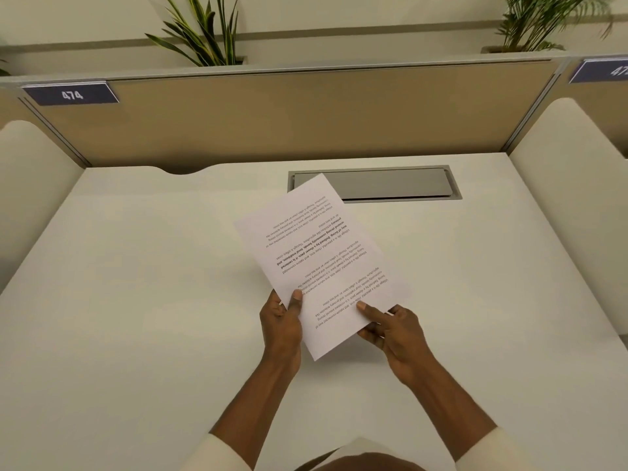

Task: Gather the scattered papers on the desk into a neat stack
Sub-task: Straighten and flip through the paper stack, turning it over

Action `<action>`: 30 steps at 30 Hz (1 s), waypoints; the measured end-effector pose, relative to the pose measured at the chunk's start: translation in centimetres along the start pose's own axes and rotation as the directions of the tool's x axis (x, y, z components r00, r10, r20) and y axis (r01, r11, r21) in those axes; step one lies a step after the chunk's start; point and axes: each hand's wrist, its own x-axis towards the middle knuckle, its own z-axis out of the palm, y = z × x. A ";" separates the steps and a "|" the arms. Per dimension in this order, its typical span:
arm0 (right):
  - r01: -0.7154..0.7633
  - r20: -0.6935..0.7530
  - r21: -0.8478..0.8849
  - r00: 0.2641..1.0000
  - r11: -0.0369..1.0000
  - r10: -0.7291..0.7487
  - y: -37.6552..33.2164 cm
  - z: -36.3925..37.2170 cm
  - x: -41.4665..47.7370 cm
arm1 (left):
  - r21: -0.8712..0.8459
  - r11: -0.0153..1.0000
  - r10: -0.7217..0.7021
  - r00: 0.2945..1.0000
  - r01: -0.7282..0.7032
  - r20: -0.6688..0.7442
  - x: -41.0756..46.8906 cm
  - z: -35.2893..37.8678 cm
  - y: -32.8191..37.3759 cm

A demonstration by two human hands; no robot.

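Note:
White printed papers (319, 260) are held together above the middle of the white desk (136, 300), tilted so the far end points up and left and the text faces away from me. My left hand (282, 326) grips their near left edge, thumb on top. My right hand (390, 329) grips the near right corner, thumb pressed on the page and fingers underneath. How many sheets lie in the bundle I cannot tell. No other loose sheet shows on the desk.
A grey cable hatch (390, 183) is set into the desk behind the papers. A tan partition (306, 113) with a "474" label (71, 95) closes the back. Cream side panels (30, 185) stand left and right. Plants (204, 32) rise behind the partition.

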 end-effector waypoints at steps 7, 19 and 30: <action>0.163 -0.111 0.019 0.981 0.987 -0.159 1.3 2.1 -0.6 | -0.057 0.998 -0.027 0.999 0.029 0.027 -1.4 1.1 -0.6; 0.188 0.054 -0.166 0.982 0.968 -0.181 -2.2 -2.3 0.9 | -0.087 0.992 -0.086 0.996 0.088 0.031 0.9 -1.1 1.5; 0.150 0.250 -0.488 0.968 0.860 -0.027 -7.6 -8.1 1.7 | 0.280 0.947 -0.224 0.947 0.157 0.228 5.4 -6.2 5.6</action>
